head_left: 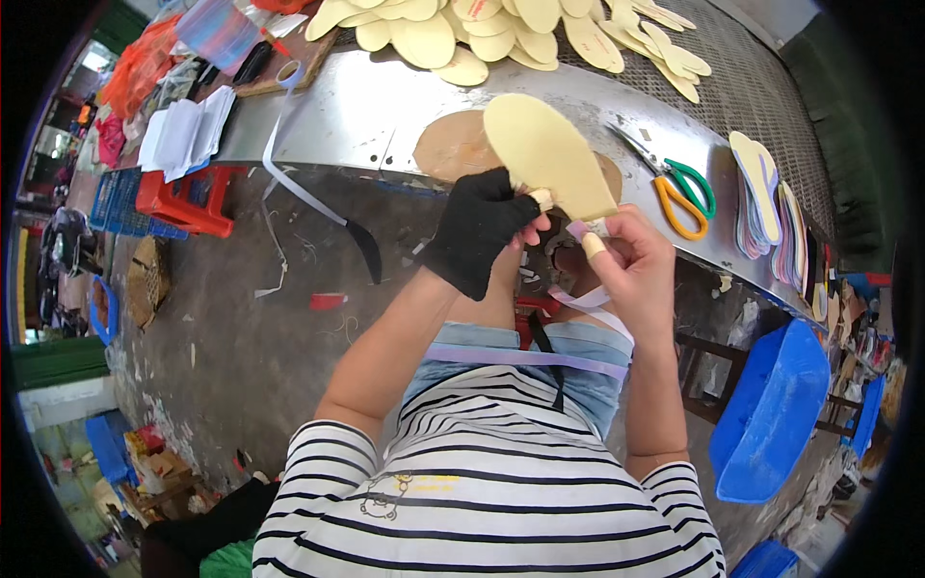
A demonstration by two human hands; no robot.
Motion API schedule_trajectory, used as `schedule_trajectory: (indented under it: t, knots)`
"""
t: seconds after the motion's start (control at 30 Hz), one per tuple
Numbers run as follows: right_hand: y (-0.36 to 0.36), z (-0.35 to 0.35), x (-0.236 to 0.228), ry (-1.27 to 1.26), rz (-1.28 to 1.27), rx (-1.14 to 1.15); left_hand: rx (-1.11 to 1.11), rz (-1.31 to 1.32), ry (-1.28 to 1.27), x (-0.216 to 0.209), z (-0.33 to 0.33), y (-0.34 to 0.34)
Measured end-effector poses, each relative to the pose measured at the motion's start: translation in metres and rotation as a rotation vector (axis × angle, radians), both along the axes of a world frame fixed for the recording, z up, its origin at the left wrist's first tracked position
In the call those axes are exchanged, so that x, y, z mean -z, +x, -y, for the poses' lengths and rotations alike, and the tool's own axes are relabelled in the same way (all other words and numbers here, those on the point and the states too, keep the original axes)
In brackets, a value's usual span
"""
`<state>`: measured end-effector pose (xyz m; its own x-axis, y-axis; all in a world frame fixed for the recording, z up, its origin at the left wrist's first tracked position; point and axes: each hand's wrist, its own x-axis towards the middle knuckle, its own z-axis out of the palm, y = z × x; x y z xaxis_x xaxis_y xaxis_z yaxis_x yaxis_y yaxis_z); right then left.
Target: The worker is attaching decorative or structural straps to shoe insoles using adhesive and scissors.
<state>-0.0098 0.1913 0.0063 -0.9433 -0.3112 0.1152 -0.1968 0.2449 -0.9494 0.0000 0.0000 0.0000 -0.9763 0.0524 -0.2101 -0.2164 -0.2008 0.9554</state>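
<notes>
My left hand (472, 231), in a black fingerless glove, is closed on a pale yellow shoe insole (549, 149), with the thumb on its near edge. The insole is held tilted above the bench edge. At its narrow near end, my right hand (641, 275) is bare, with wraps on the thumb and a finger. Those fingers pinch a short lilac end of ribbon (577, 229) against or beside the insole; whether it touches is hard to see. A pale lilac ribbon (588, 301) hangs below this hand, and a lilac band (549, 362) crosses my lap.
Behind the insole, a brown oval board (448, 144) lies on the metal bench (337, 106). Scissors with orange and green handles (679, 197) rest to the right, near stacked insoles (756, 193). Loose insoles (424, 39) pile at the back. A blue tub (771, 414) and red stool (188, 197) flank me.
</notes>
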Motion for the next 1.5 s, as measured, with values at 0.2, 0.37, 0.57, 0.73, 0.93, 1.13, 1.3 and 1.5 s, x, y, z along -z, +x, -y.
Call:
schedule_trajectory:
  t: [0.2, 0.37, 0.57, 0.73, 0.93, 1.13, 1.3, 1.5]
  knots:
    - [0.007, 0.014, -0.002, 0.244, -0.184, 0.189, -0.085, 0.190, 0.136, 0.014, -0.011, 0.010]
    - [-0.013, 0.002, 0.017, 0.176, -0.170, 0.213, 0.162, -0.372, 0.620, 0.004, 0.007, 0.043]
    - [-0.018, -0.014, 0.017, 0.164, -0.121, 0.256, 0.126, -0.706, 1.047, -0.066, 0.115, 0.063]
    - [-0.024, -0.029, 0.014, 0.054, 0.075, 0.252, -0.364, -0.484, 0.346, -0.039, 0.202, 0.123]
    - [-0.017, -0.017, -0.002, -0.175, 0.271, 0.049, -0.599, 0.229, -1.051, 0.053, 0.220, 0.138]
    - [-0.006, -0.002, 0.004, -0.128, 0.105, -0.106, -0.226, -0.109, -0.326, 0.031, 0.108, 0.065]
    - [0.007, 0.007, -0.007, -0.213, 0.158, -0.207, -0.181, -0.253, 0.348, -0.003, 0.010, 0.002]
    - [-0.015, -0.026, -0.018, -0.569, 0.127, 0.165, -0.239, -0.235, 0.111, -0.018, 0.001, 0.001]
